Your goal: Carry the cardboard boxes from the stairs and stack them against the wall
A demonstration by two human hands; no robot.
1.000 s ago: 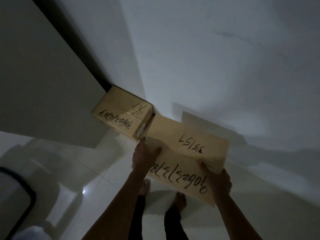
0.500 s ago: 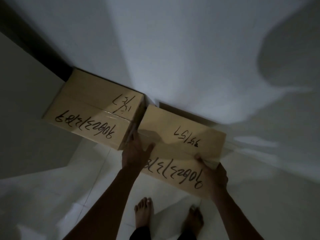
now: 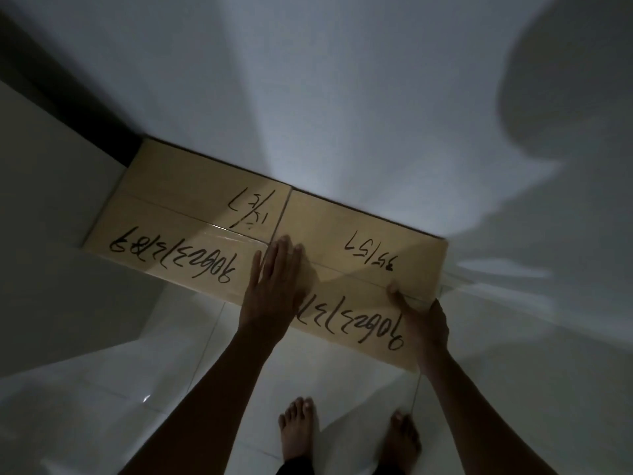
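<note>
Two brown cardboard boxes with black handwritten numbers lie side by side on the floor, their far edges against the white wall (image 3: 342, 97). The left box (image 3: 178, 221) sits in the corner. The right box (image 3: 370, 255) touches it along one side. My left hand (image 3: 275, 282) lies flat, fingers spread, on top of the right box near the seam between the boxes. My right hand (image 3: 423, 320) grips the right box's near right corner, thumb on top.
A dark vertical strip (image 3: 68, 108) and a pale panel (image 3: 51, 200) stand left of the corner. The floor is glossy white tile (image 3: 171, 389). My bare feet (image 3: 298, 426) stand just behind the boxes. The room is dim.
The right box has come down and slid in against the wall, flush beside the left box. My left hand shifted from its left edge onto its top.
</note>
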